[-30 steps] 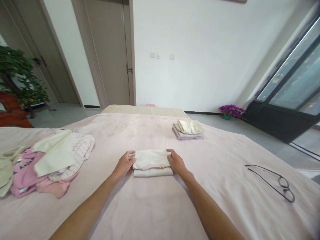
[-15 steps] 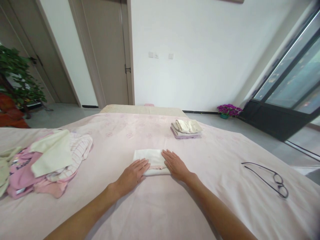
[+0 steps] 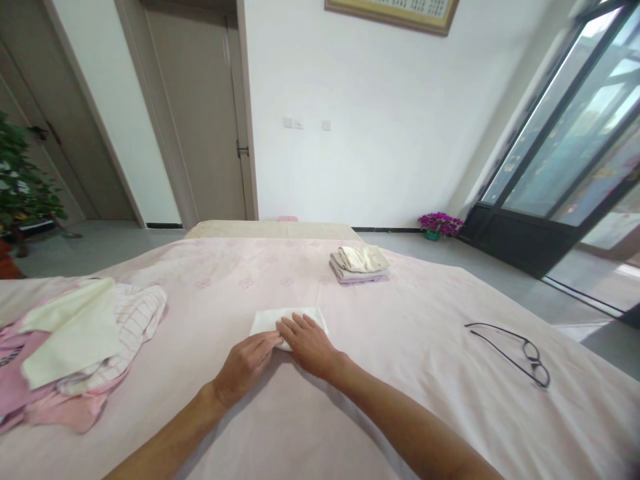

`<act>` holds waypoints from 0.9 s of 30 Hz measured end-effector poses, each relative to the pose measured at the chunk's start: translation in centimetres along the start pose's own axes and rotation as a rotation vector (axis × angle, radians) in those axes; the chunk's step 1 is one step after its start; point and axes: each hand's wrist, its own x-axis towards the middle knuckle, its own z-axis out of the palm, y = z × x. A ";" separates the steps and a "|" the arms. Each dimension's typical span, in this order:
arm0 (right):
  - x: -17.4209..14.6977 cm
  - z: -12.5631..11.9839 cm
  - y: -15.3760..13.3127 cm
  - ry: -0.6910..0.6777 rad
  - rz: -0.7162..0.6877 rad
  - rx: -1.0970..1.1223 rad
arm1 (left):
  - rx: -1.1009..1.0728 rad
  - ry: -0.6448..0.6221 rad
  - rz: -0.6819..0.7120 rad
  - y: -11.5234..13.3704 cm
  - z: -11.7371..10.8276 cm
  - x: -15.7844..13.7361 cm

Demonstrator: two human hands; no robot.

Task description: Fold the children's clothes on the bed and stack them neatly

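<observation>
A small folded white garment [image 3: 263,319] lies on the pink bedsheet in front of me. My right hand [image 3: 309,343] rests palm down on it, fingers stretched out across the top. At the garment's near left edge, my left hand [image 3: 249,367] has its fingers pressed together on the cloth, the fingertips close to those of my right hand. Both hands cover much of the garment's near side, so its lower fold is partly hidden.
Folded clothes [image 3: 357,264] are stacked farther back. To the left is a loose heap of clothes [image 3: 70,333]. Black-framed glasses [image 3: 535,363] lie on the pink sheet [image 3: 400,413] at the right. Purple flowers [image 3: 440,223] stand on the floor by the glass door [image 3: 530,193].
The garment's near part is folded over, hiding its pinkish edge. My right hand has moved left over it, and my left hand has gone from lying flat to pinching. The view has tilted up.
</observation>
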 end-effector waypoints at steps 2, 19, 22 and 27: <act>0.5 -0.9 0.2 -0.019 0.053 0.067 | -0.042 0.065 -0.051 -0.1 -0.4 0.7; 0.6 -9.7 20.4 0.928 0.954 1.698 | -0.367 0.091 -0.972 -4.6 3.7 -0.4; 1.9 -11.6 24.9 1.069 0.890 1.686 | -0.321 0.059 -0.985 -4.2 3.2 0.2; 3.9 -10.6 30.1 1.143 0.861 1.380 | -0.256 0.025 -0.965 -4.0 3.0 0.7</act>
